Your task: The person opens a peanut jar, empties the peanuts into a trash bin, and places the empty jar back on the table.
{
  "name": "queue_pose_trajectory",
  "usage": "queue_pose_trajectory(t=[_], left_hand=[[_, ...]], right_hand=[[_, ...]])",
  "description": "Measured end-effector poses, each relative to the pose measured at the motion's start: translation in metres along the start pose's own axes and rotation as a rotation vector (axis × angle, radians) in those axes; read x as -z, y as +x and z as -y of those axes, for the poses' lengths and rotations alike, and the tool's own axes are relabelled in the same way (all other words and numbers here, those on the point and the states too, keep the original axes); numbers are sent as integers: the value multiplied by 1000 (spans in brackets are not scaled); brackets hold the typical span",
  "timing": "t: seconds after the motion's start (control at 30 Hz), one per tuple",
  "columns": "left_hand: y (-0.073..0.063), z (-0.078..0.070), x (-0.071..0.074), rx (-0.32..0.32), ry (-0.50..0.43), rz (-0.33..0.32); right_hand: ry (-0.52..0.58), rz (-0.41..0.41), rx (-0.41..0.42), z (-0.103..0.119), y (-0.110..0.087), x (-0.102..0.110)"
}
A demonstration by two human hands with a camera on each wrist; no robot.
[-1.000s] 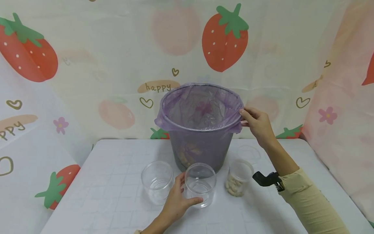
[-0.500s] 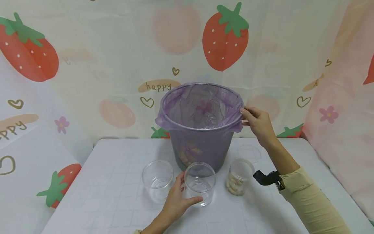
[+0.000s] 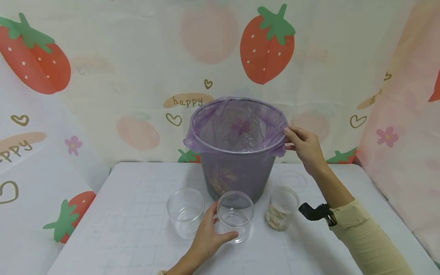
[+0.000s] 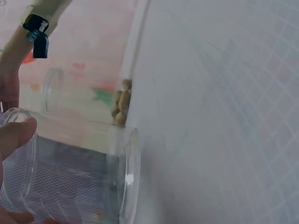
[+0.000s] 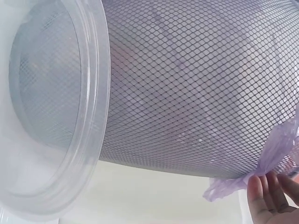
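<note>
My left hand (image 3: 207, 238) grips a clear round plastic jar (image 3: 237, 225) on the table, thumb across its front and fingers round its left side. In the left wrist view, the thumb (image 4: 23, 130) lies over one end of that jar. Behind it stands a mesh trash can (image 3: 237, 173) with a thin purple trash bag (image 3: 194, 143) folded over its rim. At the rim's right side, my right hand (image 3: 306, 147) pinches the bag's edge between thumb and fingers. The right wrist view shows those fingertips (image 5: 257, 189) on the gathered bag (image 5: 278, 147).
Left of the held jar stands another clear jar (image 3: 185, 214). On the right, a smaller clear jar (image 3: 283, 202) holds several pale, peanut-like pieces (image 3: 275, 218). A clear round lid (image 3: 304, 179) lies behind it on the white table (image 3: 130, 214). A strawberry-print cloth (image 3: 144, 49) hangs behind.
The head view has shifted very slightly. Both hands keep their places, the left on the jar and the right on the trash bag's edge.
</note>
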State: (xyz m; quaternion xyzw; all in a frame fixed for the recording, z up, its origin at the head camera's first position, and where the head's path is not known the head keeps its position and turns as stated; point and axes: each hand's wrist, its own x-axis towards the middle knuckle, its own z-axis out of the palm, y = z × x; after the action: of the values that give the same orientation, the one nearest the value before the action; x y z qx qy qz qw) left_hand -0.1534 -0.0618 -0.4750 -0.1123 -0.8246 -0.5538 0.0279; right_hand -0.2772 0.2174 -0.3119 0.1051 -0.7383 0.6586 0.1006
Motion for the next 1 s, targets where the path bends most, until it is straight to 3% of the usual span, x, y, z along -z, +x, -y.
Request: queue_pose_trajectory(t=[0.23, 0.77, 1.0], left_hand=[[0, -2, 0, 3, -17, 18], [-2, -8, 2, -14, 45, -8], [-2, -11, 2, -31, 74, -37]], right_hand=[[19, -15, 1, 0, -2, 1], [65, -9, -5, -5, -13, 7], [-19, -2, -12, -10, -25, 13]])
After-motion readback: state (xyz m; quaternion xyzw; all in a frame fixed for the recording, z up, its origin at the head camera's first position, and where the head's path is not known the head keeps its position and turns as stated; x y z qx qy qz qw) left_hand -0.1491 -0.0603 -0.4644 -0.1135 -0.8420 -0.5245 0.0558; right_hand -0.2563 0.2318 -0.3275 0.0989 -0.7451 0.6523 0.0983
